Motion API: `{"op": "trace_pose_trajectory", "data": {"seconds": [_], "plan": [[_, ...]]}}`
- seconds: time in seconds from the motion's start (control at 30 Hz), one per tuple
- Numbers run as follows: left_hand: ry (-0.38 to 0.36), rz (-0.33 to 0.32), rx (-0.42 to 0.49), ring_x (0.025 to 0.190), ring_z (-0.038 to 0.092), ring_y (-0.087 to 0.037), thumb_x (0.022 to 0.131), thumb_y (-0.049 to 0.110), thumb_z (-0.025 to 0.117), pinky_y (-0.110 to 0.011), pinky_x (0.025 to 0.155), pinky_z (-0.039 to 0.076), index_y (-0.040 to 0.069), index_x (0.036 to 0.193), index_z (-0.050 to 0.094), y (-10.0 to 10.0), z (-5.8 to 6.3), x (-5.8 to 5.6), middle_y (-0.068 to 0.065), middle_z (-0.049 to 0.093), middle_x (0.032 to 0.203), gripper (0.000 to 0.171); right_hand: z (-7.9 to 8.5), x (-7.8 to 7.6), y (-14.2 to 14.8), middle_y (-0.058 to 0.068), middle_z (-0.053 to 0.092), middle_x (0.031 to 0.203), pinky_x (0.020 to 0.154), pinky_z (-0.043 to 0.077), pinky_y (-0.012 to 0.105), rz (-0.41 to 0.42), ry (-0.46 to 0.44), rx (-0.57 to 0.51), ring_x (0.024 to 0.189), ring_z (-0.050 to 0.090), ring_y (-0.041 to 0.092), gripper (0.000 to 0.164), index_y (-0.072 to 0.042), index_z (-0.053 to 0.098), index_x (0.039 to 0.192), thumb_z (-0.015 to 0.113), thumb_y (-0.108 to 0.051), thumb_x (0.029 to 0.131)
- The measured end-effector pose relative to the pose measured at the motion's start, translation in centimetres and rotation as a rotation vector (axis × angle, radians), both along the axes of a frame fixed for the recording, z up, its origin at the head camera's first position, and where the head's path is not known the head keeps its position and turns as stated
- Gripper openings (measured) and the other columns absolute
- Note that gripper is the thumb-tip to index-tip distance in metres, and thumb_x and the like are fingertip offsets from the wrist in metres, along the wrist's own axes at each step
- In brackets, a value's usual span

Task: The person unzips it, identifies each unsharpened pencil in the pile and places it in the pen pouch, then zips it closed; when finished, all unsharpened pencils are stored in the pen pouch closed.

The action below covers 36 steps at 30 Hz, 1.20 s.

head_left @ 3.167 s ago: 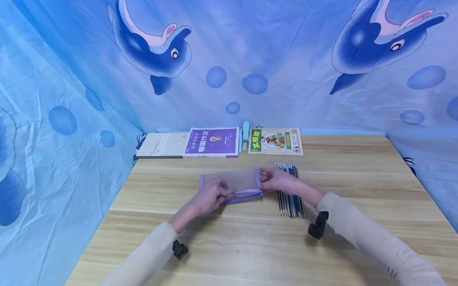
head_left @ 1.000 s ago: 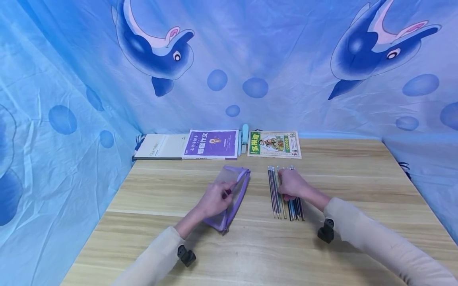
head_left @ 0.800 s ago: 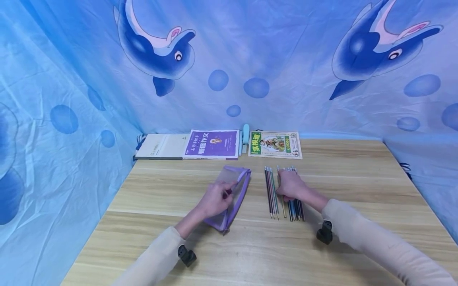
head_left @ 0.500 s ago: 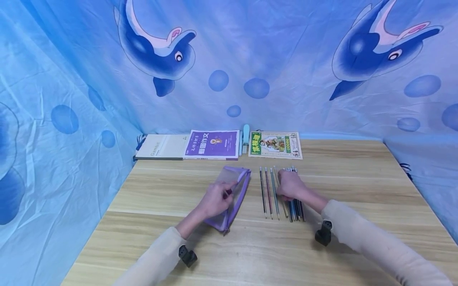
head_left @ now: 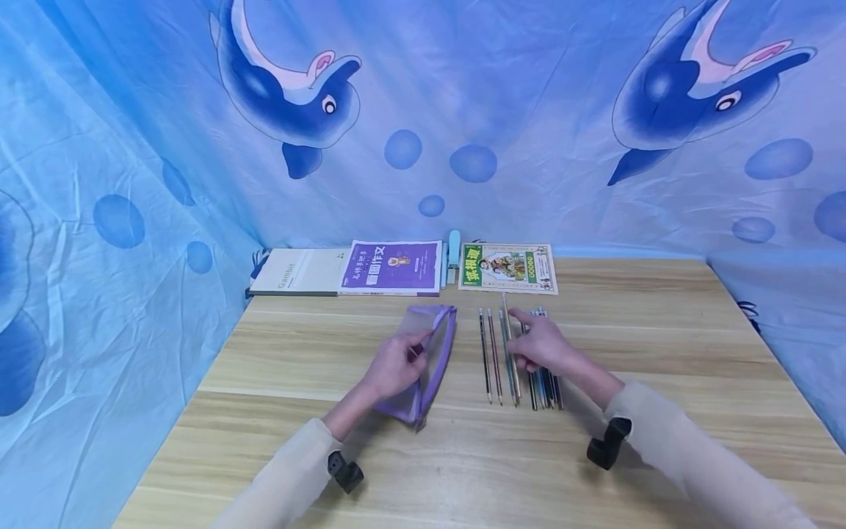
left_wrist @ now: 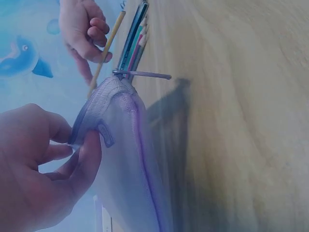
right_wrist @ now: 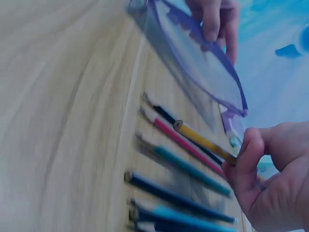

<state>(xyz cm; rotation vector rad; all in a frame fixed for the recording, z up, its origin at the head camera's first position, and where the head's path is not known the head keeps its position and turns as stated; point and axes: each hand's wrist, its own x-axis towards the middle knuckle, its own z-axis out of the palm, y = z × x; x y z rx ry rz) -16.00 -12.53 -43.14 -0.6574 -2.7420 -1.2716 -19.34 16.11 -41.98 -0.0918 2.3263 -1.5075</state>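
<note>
My left hand (head_left: 396, 365) pinches the zip edge of a mesh zip pouch (left_wrist: 128, 154) with purple trim; the pouch's mouth gapes in the right wrist view. My right hand (head_left: 545, 347) pinches a yellow pencil (right_wrist: 205, 141) between thumb and fingers, lifted off the table and tilted. Its blunt, flat-looking end shows in the right wrist view. Beneath it lie three spread pencils: a black one (head_left: 485, 353), a red one (head_left: 493, 353) and a teal one (right_wrist: 193, 169). Several more pencils (head_left: 546, 389) lie bunched to the right, partly hidden by my right hand.
Along the back of the wooden table (head_left: 317, 353) lie a pale notebook (head_left: 297, 270), a purple book (head_left: 393, 266), a light-blue item (head_left: 454, 250) and a green-and-cream booklet (head_left: 509, 267). A blue dolphin-print curtain (head_left: 423, 95) hangs behind.
The pouch has turned from crosswise to slanting in my left hand. My right hand left it, spread several pencils leftward, and now has the yellow pencil raised off the table.
</note>
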Motion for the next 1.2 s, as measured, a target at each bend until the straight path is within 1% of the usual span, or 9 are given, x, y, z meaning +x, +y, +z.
{"op": "trace_pose_trajectory", "data": {"seconds": [0.1,0.2,0.33,0.47,0.6,0.83,0.93,1.03,1.2], "plan": [[0.004,0.026,0.022,0.06,0.056,-0.014,0.082,-0.011,0.064,-0.022,0.045,0.054,-0.011,0.131,0.058,0.0,0.3,-0.1,-0.008,0.062,0.079,0.049,0.2,0.2,-1.0,0.013,0.062,0.066,0.04,0.049,0.021,-0.044,-0.049,-0.119,0.048,0.055,0.014,0.086,-0.007,0.022,0.159,0.063,0.007,0.084],[0.01,0.039,0.039,0.06,0.057,-0.016,0.082,-0.012,0.064,-0.022,0.046,0.055,-0.012,0.13,0.057,-0.1,0.4,-0.3,-0.01,0.063,0.079,0.049,0.3,0.3,-2.5,0.012,0.063,0.069,0.04,0.048,0.02,-0.1,-0.077,-0.234,0.049,0.056,0.013,0.087,-0.013,0.022,0.16,0.061,0.008,0.085],[0.035,0.055,0.049,0.061,0.059,-0.017,0.08,-0.012,0.064,-0.021,0.048,0.055,-0.013,0.129,0.058,-0.1,0.6,-0.5,-0.012,0.065,0.079,0.049,0.3,0.6,-4.7,0.011,0.068,0.081,0.038,0.047,0.018,-0.156,-0.066,-0.362,0.049,0.056,0.011,0.086,-0.017,0.021,0.16,0.061,0.007,0.088],[0.053,0.074,0.06,0.063,0.061,-0.016,0.079,-0.012,0.064,-0.02,0.051,0.056,-0.014,0.127,0.059,0.1,0.7,-0.6,-0.015,0.067,0.081,0.048,0.1,0.9,-6.8,0.018,0.069,0.097,0.039,0.048,0.019,-0.209,-0.039,-0.432,0.048,0.056,0.012,0.086,-0.022,0.021,0.16,0.063,0.006,0.09],[0.047,0.091,0.087,0.062,0.062,-0.016,0.079,-0.012,0.064,-0.02,0.051,0.057,-0.014,0.127,0.059,0.3,0.9,-0.6,-0.014,0.067,0.081,0.048,-0.1,1.2,-8.5,0.02,0.069,0.097,0.04,0.049,0.02,-0.232,-0.016,-0.449,0.049,0.057,0.014,0.086,-0.024,0.022,0.16,0.064,0.005,0.09],[-0.01,0.11,0.172,0.063,0.062,-0.018,0.081,-0.013,0.063,-0.023,0.049,0.058,-0.014,0.13,0.057,0.5,1.1,-0.5,-0.014,0.068,0.08,0.049,-0.4,2.0,-10.5,0.019,0.069,0.091,0.037,0.049,0.022,-0.197,0.03,-0.466,0.045,0.055,0.015,0.088,-0.016,0.022,0.16,0.065,0.007,0.088],[-0.034,0.123,0.194,0.063,0.062,-0.016,0.082,-0.012,0.063,-0.024,0.05,0.058,-0.014,0.131,0.056,0.6,1.1,-0.5,-0.012,0.067,0.08,0.049,-0.7,2.4,-11.0,0.015,0.07,0.088,0.035,0.05,0.025,-0.168,0.081,-0.42,0.044,0.056,0.015,0.086,-0.013,0.022,0.159,0.066,0.006,0.087],[-0.048,0.135,0.21,0.062,0.062,-0.016,0.082,-0.012,0.064,-0.025,0.05,0.059,-0.013,0.131,0.056,0.6,1.2,-0.3,-0.01,0.067,0.08,0.05,-1.0,2.7,-11.4,0.011,0.071,0.085,0.034,0.051,0.029,-0.138,0.136,-0.343,0.043,0.056,0.017,0.085,-0.011,0.024,0.159,0.068,0.005,0.087],[-0.025,0.148,0.217,0.063,0.063,-0.016,0.082,-0.012,0.064,-0.024,0.05,0.059,-0.013,0.131,0.057,0.5,1.3,-0.2,-0.008,0.065,0.079,0.049,-1.0,3.0,-11.8,0.007,0.071,0.083,0.037,0.055,0.045,-0.095,0.19,-0.248,0.043,0.059,0.022,0.083,-0.01,0.028,0.157,0.07,0.003,0.086]]}}
